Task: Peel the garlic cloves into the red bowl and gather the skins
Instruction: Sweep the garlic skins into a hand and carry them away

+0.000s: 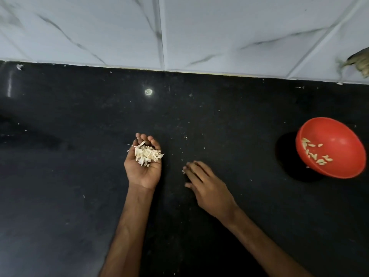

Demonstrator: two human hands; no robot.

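Note:
My left hand (143,166) lies palm up on the black counter, cupped around a heap of pale garlic skins (146,153). My right hand (205,185) is palm down to its right, fingers stretched flat with the tips touching the counter by a small skin scrap (183,171). The red bowl (337,136) stands at the far right and holds several peeled garlic cloves (315,152).
Small white skin bits lie scattered over the black counter (79,156). A marble-look tiled wall (179,33) rises behind the counter. A brownish object (361,62) shows at the right edge against the wall.

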